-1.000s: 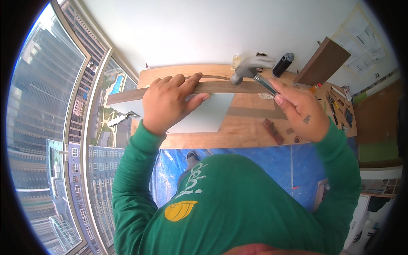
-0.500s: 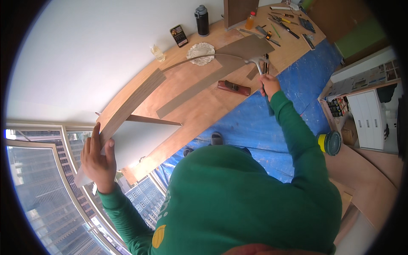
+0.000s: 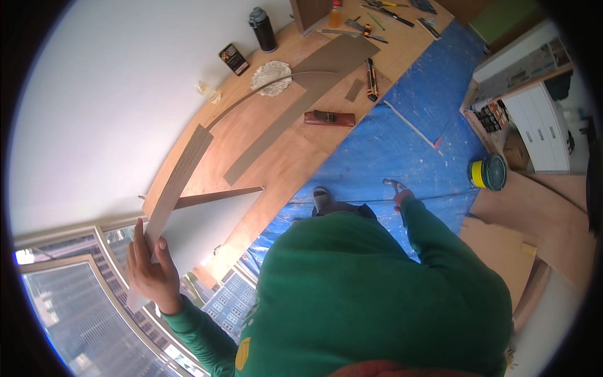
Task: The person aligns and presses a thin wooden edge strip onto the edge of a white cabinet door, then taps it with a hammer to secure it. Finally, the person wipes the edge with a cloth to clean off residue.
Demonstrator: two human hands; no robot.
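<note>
My left hand (image 3: 152, 270) grips the near end of a long wood-edged board (image 3: 182, 176), its thumb on one side and its fingers on the other. The board stands on edge on the plywood worktop (image 3: 282, 163). From its far end a thin brown edging strip (image 3: 248, 95) runs on in a loose curve over the worktop. My right hand (image 3: 402, 198) hangs low beside my body, closed round a claw hammer. Only the metal head of the hammer (image 3: 393, 183) shows clearly; its handle is mostly hidden by the hand and sleeve.
A red-brown hand plane (image 3: 330, 119), a utility knife (image 3: 372, 80) and flat brown veneer strips (image 3: 270, 141) lie on the worktop. Behind are a phone (image 3: 234, 60), a dark bottle (image 3: 263, 30) and a crumpled pale cloth (image 3: 271, 78). Blue sheeting (image 3: 358, 163) covers the floor; a bucket (image 3: 487, 172) stands right.
My right hand has brought the hammer down from above the worktop to beside my body. The view has shifted a little. My left hand stays on the board.
</note>
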